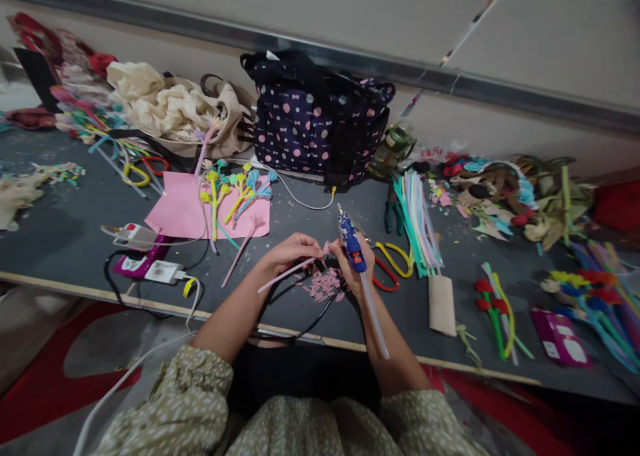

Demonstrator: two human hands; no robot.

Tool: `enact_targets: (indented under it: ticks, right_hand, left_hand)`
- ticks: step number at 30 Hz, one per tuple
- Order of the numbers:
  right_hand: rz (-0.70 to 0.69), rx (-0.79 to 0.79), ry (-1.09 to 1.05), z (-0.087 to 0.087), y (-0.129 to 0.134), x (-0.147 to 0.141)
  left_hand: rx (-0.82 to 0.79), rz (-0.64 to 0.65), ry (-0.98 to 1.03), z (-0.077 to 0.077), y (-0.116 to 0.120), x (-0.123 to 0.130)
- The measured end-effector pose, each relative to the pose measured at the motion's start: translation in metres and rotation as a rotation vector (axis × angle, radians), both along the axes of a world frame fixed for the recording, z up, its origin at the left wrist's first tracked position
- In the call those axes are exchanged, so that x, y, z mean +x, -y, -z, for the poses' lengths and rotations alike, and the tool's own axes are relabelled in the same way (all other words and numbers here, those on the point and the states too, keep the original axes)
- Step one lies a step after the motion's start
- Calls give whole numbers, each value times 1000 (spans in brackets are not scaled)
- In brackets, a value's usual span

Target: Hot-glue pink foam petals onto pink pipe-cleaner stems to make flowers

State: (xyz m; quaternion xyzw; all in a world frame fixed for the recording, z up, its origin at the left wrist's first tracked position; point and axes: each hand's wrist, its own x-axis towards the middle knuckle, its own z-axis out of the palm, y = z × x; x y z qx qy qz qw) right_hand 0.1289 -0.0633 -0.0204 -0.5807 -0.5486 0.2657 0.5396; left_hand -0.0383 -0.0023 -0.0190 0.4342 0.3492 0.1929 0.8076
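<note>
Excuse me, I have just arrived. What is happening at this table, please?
The person's left hand holds a thin pink stem near its far end. The right hand, with a blue glue gun in it, has its fingertips close to that end. Below the hands, small pink pieces lie in a pile on the dark tabletop. To the left, yellow and blue craft flowers lie on a pink sheet.

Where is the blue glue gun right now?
In the head view, just right of centre, the blue glue gun is held in the right hand, up and right of the loose pink pieces.
</note>
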Motion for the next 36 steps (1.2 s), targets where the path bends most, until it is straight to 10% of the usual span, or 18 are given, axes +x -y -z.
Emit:
enact_targets:
  ticks: [36]
  right_hand:
    - [-46,-21,218,0,-4,13]
  left_hand:
    - [42,-5,-17,0,-1,-1]
